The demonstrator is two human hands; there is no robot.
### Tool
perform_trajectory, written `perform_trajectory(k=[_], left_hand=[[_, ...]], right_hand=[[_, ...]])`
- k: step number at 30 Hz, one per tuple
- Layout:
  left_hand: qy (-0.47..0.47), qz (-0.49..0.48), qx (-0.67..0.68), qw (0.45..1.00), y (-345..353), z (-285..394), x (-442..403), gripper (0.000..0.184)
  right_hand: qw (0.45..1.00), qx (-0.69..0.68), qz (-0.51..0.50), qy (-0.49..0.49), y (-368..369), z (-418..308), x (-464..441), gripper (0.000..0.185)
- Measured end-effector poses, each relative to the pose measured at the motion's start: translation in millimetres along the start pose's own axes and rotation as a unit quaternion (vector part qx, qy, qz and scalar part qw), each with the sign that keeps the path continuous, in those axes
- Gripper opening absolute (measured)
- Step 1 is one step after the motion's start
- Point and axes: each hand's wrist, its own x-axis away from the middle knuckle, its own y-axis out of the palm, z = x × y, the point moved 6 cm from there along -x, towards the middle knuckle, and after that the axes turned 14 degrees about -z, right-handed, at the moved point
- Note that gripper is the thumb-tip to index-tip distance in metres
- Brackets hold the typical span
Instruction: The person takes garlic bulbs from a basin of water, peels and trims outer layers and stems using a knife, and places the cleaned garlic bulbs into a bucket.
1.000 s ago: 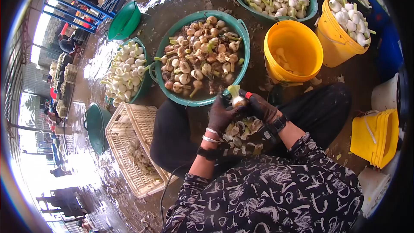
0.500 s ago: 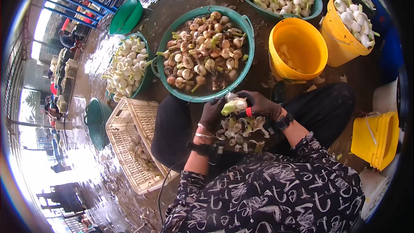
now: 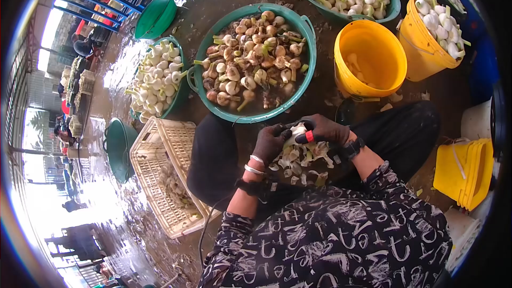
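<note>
Between my two dark-gloved hands is a white garlic bulb (image 3: 294, 134), partly covered by the fingers. My left hand (image 3: 271, 141) closes on its left side. My right hand (image 3: 326, 129), with red on one finger, grips it from the right. Loose peelings (image 3: 301, 160) lie below the hands, between my legs. Just beyond them stands a large green basin (image 3: 250, 119) of brown, unpeeled bulbs. An orange-yellow bucket (image 3: 370, 56) to its right has a few pale pieces at the bottom.
A tilted cream crate (image 3: 186, 181) holds scraps at the left. White bulbs fill a green basin (image 3: 178, 98) at left, another (image 3: 394, 8) at top and a yellow bucket (image 3: 421, 50). Stacked yellow containers (image 3: 464, 173) stand at right. People are in the far left background.
The bulb has been turned between my hands, and its green stem, visible half a second ago, is now hidden. The view has shifted slightly.
</note>
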Motion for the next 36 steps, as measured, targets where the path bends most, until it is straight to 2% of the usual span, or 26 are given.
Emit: perform_trajectory(k=[3,4,5,6,7,9,10,11,12,13,14,15,16,18,19,22,24,25,27,28,29,30,31,32,33,36], left_hand=[[-0.014,0.085,0.014,0.996,-6.6,-34.9,-3.4,0.02],[0.048,0.096,0.018,0.994,-10.4,-32.8,-0.1,0.02],[0.109,0.105,0.023,0.988,-13.2,-34.8,3.7,0.02],[0.15,0.142,-0.181,0.962,-14.6,-32.6,9.8,0.023],[0.151,0.143,-0.18,0.961,-14.1,-28.8,11.4,0.023],[0.227,0.208,-0.313,0.899,-9.5,6.9,30.4,0.025],[0.176,0.165,-0.162,0.957,-9.3,17.6,28.4,0.025],[0.177,0.165,-0.162,0.957,-10.5,9.4,21.6,0.025],[0.104,0.138,0.105,0.979,-15.8,-25.7,7.4,0.025],[0.022,0.1,0.363,0.926,-7.7,-43.6,0.0,0.024],[0.034,0.102,0.361,0.927,-5.1,-41.9,-0.6,0.026],[0.035,0.101,0.359,0.927,-5.7,-42.1,-0.6,0.026],[0.055,0.121,0.356,0.925,-8.7,-36.5,2.7,0.028],[0.127,0.141,0.343,0.92,-9.3,-23.3,10.9,0.032],[0.122,0.129,0.371,0.911,-5.6,-6.8,18.0,0.032],[0.143,0.086,0.362,0.917,-12.2,-14.0,38.3,0.03],[0.218,0.073,0.389,0.892,-13.9,33.5,58.8,0.028],[0.255,-0.006,0.406,0.878,-19.9,30.7,61.4,0.022],[0.155,-0.063,0.291,0.942,-35.6,16.3,61.7,0.023],[-0.02,-0.085,0.181,0.98,-35.3,27.6,57.5,0.022],[-0.032,-0.128,0.05,0.99,-35.1,33.5,47.4,0.032],[-0.06,-0.064,-0.12,0.989,-48.0,23.1,34.7,0.037],[-0.085,0.001,-0.286,0.955,-62.5,5.6,17.5,0.043],[-0.111,0.077,-0.264,0.955,-81.7,-14.9,-3.0,0.049],[-0.131,0.151,-0.241,0.95,-98.0,-32.6,-21.6,0.055],[-0.227,0.175,-0.337,0.897,-107.9,-55.3,-76.5,0.062]], right_hand=[[0.996,0.066,0.02,-0.063,-1.5,-7.8,0.5,0.049],[0.995,0.067,0.02,-0.065,0.1,-8.6,-1.7,0.049],[0.996,-0.013,0.02,-0.084,2.5,-8.9,-3.3,0.054],[0.99,-0.092,0.02,-0.101,5.4,-8.2,-3.8,0.061],[0.991,-0.09,0.019,-0.101,8.4,-4.3,-5.9,0.061],[0.945,0.216,0.175,-0.174,6.5,-13.6,-2.5,0.067],[0.899,0.333,0.236,-0.157,13.8,-38.5,6.4,0.065],[0.899,0.334,0.236,-0.158,14.0,-35.1,5.3,0.065],[0.894,0.366,0.192,-0.171,19.5,-30.2,0.3,0.059],[0.887,0.397,0.148,-0.184,26.0,-29.4,-2.9,0.055],[0.887,0.393,0.16,-0.182,26.4,-32.3,-3.0,0.039],[0.886,0.394,0.162,-0.183,25.8,-27.2,-5.1,0.039],[0.943,0.209,0.213,-0.15,11.4,-13.3,-7.1,0.03],[0.956,-0.119,0.247,-0.103,-6.6,21.1,-6.3,0.021],[0.956,-0.12,0.249,-0.1,-13.3,29.4,-4.2,0.021],[0.858,-0.352,0.373,0.002,-31.8,67.1,10.3,0.027],[0.862,-0.306,0.403,-0.007,-45.7,77.6,19.4,0.029],[0.863,-0.296,0.41,-0.005,-47.0,75.5,23.5,0.03],[0.863,-0.277,0.423,0.0,-48.9,70.1,32.1,0.031],[0.861,-0.346,0.373,0.012,-44.8,64.4,29.0,0.031],[0.852,-0.413,0.319,0.024,-38.4,62.6,22.6,0.032],[0.854,-0.413,0.316,0.024,-38.1,64.0,17.6,0.032],[0.882,-0.316,0.344,0.06,-41.9,67.8,16.2,0.031],[0.899,-0.215,0.37,0.095,-45.2,69.9,16.7,0.031],[0.892,-0.22,0.39,0.064,-41.5,68.7,11.6,0.034],[0.912,-0.2,0.335,0.129,-41.1,81.4,8.3,0.038]])
